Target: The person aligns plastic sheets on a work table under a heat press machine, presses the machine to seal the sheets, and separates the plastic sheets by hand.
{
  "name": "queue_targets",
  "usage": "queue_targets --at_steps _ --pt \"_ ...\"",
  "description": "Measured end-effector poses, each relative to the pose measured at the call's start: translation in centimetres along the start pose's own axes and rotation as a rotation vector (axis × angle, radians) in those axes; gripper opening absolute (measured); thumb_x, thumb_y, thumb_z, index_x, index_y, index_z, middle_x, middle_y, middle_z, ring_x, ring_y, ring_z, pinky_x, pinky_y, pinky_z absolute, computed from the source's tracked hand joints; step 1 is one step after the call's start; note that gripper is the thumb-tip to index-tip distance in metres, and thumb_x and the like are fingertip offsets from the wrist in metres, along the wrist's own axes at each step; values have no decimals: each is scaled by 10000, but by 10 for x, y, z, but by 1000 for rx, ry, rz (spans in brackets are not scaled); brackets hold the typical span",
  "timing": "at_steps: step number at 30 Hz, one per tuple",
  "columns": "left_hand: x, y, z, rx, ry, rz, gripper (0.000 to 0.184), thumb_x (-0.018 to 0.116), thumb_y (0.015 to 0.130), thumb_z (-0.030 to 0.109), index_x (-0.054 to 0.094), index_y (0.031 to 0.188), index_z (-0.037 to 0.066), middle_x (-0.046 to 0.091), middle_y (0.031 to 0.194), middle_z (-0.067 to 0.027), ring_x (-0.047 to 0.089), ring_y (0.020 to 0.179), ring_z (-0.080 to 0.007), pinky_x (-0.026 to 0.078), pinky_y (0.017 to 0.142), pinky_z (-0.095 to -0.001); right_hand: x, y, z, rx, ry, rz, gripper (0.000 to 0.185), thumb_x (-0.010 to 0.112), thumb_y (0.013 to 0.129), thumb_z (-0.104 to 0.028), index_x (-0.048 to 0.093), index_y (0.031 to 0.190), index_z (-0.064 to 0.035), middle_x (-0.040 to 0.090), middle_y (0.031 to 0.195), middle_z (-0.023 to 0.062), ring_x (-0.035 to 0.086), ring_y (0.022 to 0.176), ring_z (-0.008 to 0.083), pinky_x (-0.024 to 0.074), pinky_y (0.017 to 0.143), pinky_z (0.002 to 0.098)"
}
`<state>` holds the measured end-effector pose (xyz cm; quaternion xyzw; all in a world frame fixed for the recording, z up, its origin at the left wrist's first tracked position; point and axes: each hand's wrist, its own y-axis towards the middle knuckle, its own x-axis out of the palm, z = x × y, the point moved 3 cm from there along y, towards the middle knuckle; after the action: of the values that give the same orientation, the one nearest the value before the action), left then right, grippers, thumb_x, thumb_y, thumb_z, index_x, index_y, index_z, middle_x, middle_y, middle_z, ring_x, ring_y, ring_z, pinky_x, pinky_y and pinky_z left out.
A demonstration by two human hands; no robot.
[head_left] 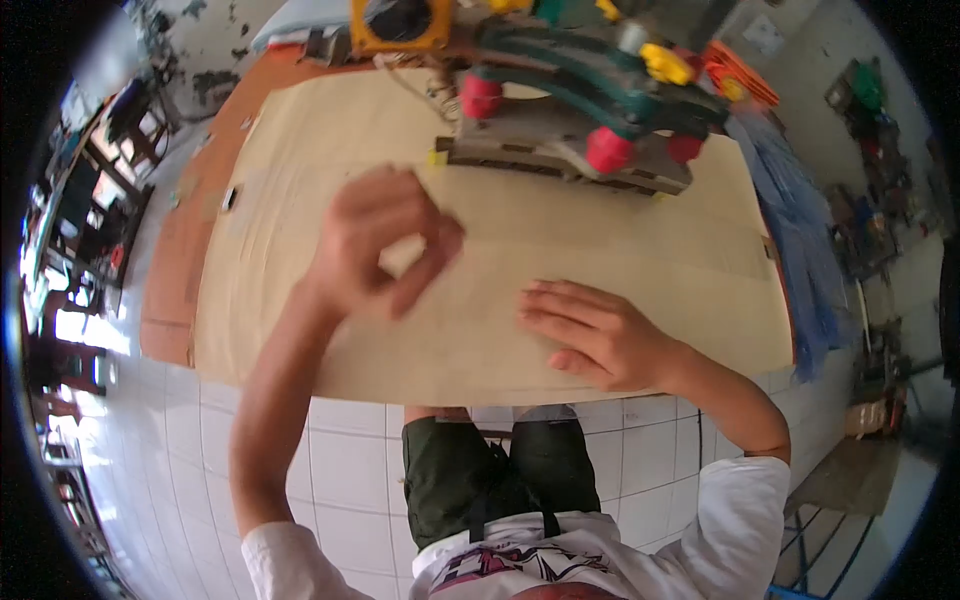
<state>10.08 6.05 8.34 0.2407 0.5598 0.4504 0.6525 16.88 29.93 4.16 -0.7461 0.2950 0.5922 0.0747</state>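
My left hand (380,245) is raised over the tan sheet (480,220) that covers the table. Its fingers are curled, with thumb and index drawn together in a ring shape. Motion blurs the fingertips, so anything pinched there cannot be made out. Flat on the same sheet, near its front edge, lies my right hand (600,335), fingers stretched toward the left and nothing visible in them. Beyond both hands stands a dark green metal clamp-like device (590,85) with red knobs on a grey base, also somewhat blurred.
A yellow-framed box (400,22) with a dark round centre stands at the back. Orange material (738,75) lies at the back right, and blue plastic sheeting (790,230) hangs along the right side. A small black object (230,198) rests on the left.
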Motion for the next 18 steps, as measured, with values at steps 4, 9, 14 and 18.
queue_targets --at_steps 4,9,14,18 --pt "13 0 100 73 -623 198 146 619 808 141 683 722 42 646 677 -50 578 546 -182 428 485 -299 7 -5 -1 12 -27 71 378 559 897 -240 573 1184 6 543 1257 165 488 1212 320 390 1026 418" --pt "63 2 170 -54 -1410 243 179 591 819 189 670 748 46 639 712 -73 580 582 -201 428 524 -322 9 -12 6 -31 27 113 365 571 889 -223 577 1181 -5 547 1254 148 492 1207 309 398 1020 412" --pt "83 4 202 -131 -1712 238 218 563 829 238 658 774 49 631 746 -95 582 619 -220 427 564 -346 14 -13 4 -12 11 122 356 584 876 -194 584 1182 -12 551 1258 128 488 1212 298 404 1019 415" --pt "90 8 218 -150 -1840 257 252 540 837 277 648 795 53 626 774 -113 584 648 -236 427 595 -364 15 -9 6 -20 40 126 372 596 863 -186 583 1194 -17 556 1260 124 492 1208 300 404 1020 414"
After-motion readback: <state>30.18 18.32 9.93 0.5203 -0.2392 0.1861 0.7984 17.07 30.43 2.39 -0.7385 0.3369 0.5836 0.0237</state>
